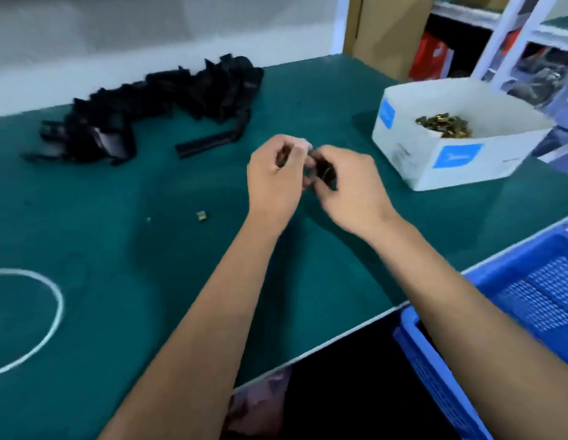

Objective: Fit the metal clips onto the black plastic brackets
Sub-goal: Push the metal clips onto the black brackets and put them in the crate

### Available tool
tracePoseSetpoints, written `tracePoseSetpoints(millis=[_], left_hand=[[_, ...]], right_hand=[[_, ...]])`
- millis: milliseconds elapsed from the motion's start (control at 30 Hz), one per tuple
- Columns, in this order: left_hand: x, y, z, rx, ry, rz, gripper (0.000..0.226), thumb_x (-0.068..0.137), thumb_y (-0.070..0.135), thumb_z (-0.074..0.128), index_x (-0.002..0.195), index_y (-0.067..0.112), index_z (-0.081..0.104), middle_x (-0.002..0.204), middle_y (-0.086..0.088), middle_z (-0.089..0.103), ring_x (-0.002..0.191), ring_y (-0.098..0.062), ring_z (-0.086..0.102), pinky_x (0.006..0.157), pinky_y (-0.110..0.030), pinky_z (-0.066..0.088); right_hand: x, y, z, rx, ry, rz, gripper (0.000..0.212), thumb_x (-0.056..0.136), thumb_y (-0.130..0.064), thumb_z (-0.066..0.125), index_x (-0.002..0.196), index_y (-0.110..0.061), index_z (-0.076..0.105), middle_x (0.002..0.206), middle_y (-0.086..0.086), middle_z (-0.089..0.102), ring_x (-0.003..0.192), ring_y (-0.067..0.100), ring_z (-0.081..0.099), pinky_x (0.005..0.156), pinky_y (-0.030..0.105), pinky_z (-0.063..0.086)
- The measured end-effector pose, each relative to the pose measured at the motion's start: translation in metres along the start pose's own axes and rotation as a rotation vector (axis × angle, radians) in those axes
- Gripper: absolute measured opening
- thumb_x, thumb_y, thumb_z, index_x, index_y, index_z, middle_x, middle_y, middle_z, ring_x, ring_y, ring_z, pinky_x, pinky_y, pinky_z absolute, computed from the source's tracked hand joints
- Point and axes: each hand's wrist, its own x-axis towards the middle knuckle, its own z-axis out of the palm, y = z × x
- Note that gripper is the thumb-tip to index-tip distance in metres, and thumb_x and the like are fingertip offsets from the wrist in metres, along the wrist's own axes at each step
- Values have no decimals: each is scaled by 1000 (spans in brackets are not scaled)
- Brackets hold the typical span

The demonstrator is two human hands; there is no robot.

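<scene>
Both hands meet above the middle of the green table [181, 265]. My right hand [346, 192] grips a small black plastic bracket [325, 173], mostly hidden by its fingers. My left hand [276, 179] has its fingers curled against the bracket's left end; whatever it pinches is hidden and blurred. A heap of black brackets [155, 106] lies at the back left, with one long bracket [209, 142] apart from it. Brass-coloured metal clips [444, 125] fill part of a white cardboard box [451, 166] at the right. One loose clip [201, 215] lies on the table left of my hands.
A blue plastic crate [498, 312] stands beyond the table's near right edge. A white cord loop [51, 300] lies at the left. Shelving and a cardboard carton stand behind the table at the back right.
</scene>
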Motion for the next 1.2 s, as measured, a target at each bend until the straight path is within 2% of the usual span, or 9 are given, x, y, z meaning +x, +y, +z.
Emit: tracePoseSetpoints(millis=[100, 233, 400, 500, 600, 767, 967, 1100, 1200], left_hand=[[8, -18, -75, 148, 147, 43, 19, 96, 13, 58, 87, 5, 73, 80, -3, 72, 80, -23, 70, 81, -50, 59], [8, -37, -162, 194, 367, -3, 18, 96, 16, 57, 85, 13, 70, 69, 5, 68, 58, -18, 64, 54, -31, 52], [18, -40, -215, 26, 691, -103, 19, 94, 8, 53, 78, 13, 63, 64, 1, 61, 46, -17, 56, 45, -26, 43], [23, -42, -215, -38, 693, -133, 15, 93, 8, 55, 80, 9, 62, 64, -2, 59, 46, -20, 57, 45, -27, 44], [25, -42, -209, -25, 613, -155, 13, 96, 12, 57, 84, 9, 62, 68, -3, 61, 50, -22, 61, 47, -29, 50], [30, -42, -209, -74, 597, -213, 15, 99, 19, 58, 89, 7, 59, 86, -6, 59, 61, -23, 71, 57, -32, 58], [34, -39, -219, -293, 555, -358, 19, 102, 25, 58, 98, 7, 53, 117, -22, 55, 83, -35, 77, 75, -37, 64], [32, -41, -215, -155, 482, -353, 24, 102, 31, 60, 100, 8, 54, 112, -15, 57, 88, -33, 77, 86, -41, 63], [31, -41, -212, -139, 415, -368, 27, 101, 36, 63, 100, 10, 56, 118, -18, 62, 89, -28, 78, 87, -39, 63]], right_hand=[[29, -42, 57, -22, -223, -91, 22, 84, -10, 66, 105, -10, 64, 103, 10, 62, 99, 35, 60, 82, 41, 48], [65, -81, 119, -252, -200, -97, 64, 82, -19, 76, 141, -19, 51, 146, 13, 36, 132, 36, 38, 98, 49, 50], [114, -99, 159, -469, -412, -53, 103, 83, 3, 60, 164, -33, 8, 172, 11, -4, 157, 38, -2, 120, 63, 16], [130, -106, 172, -444, -557, -27, 93, 90, -1, 52, 164, -36, 7, 168, 13, 14, 153, 41, 10, 116, 66, 20], [138, -107, 173, -398, -446, -66, 60, 99, -34, 54, 156, -28, 35, 151, 10, 33, 141, 40, 23, 107, 58, 37], [128, -112, 173, -243, -458, -72, 60, 77, -80, 66, 98, -24, 61, 117, 6, 42, 121, 29, 34, 92, 47, 46], [106, -106, 158, 22, -356, -144, 33, 77, -23, 82, 95, -19, 55, 114, 5, 43, 104, 27, 46, 81, 35, 46], [103, -105, 150, -99, -343, -70, 41, 79, -16, 79, 112, -16, 56, 112, 7, 52, 91, 27, 54, 71, 35, 46], [95, -107, 140, 228, -284, -28, 35, 80, -15, 78, 112, -17, 64, 101, 3, 68, 87, 20, 65, 77, 34, 56]])
